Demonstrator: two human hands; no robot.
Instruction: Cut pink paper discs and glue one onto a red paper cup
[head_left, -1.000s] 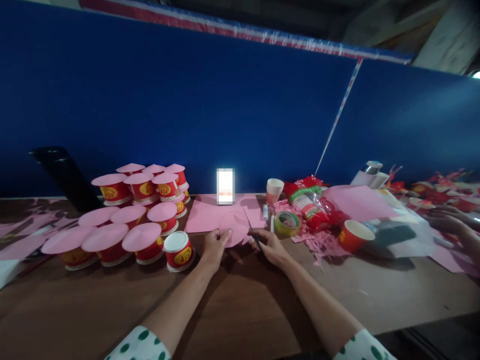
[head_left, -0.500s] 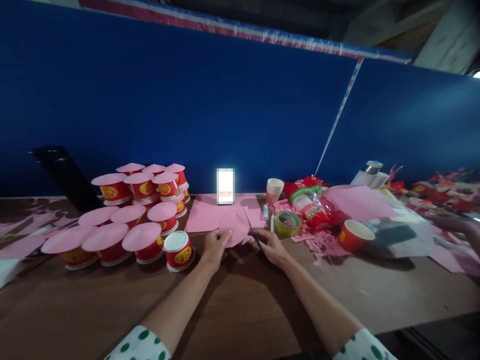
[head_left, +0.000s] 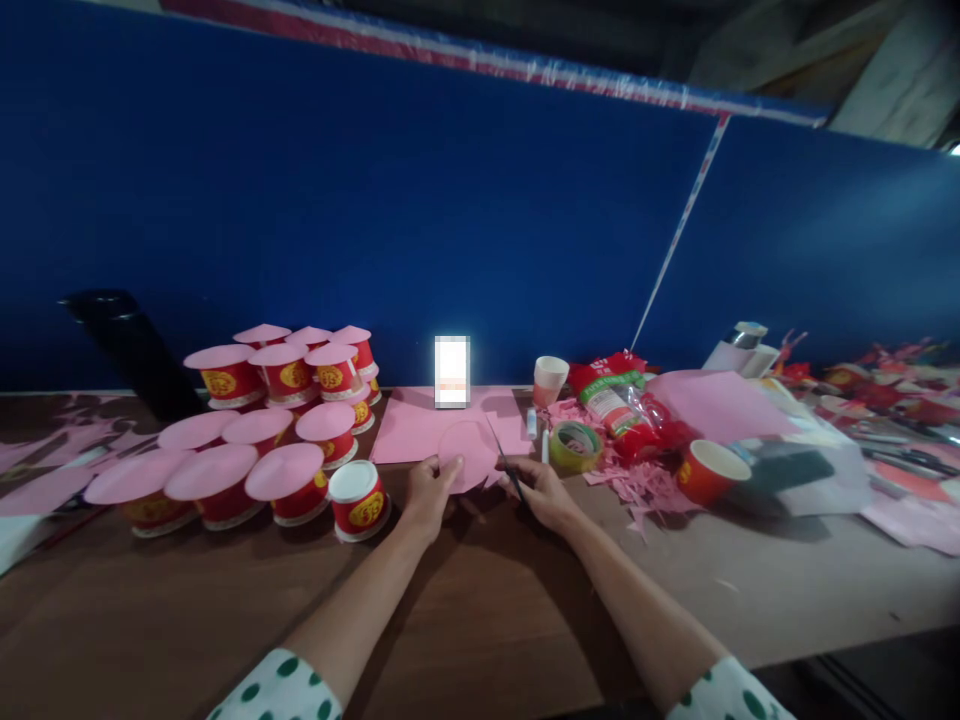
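Pinched between the thumb and fingers of my left hand (head_left: 432, 492) is a round piece of pink paper (head_left: 471, 455). My right hand (head_left: 541, 490) grips dark scissors (head_left: 514, 478), whose blades point up and left at the right edge of that paper. A small pink scrap hangs near the blades. Behind both hands lie larger pink sheets (head_left: 405, 425), with a bright, blurred-out upright object (head_left: 452, 372) at their back.
On the left stand several red cups with pink paper discs (head_left: 285, 475), one white-topped cup (head_left: 358, 500) and a black bottle (head_left: 131, 350). To the right are green tape (head_left: 576, 446), pink shreds (head_left: 645, 490), a red bag (head_left: 619, 405) and an orange cup (head_left: 712, 472).
Another person's hand at the far right edge has gone out of view. My hands, the paper and the scissors look almost unmoved.
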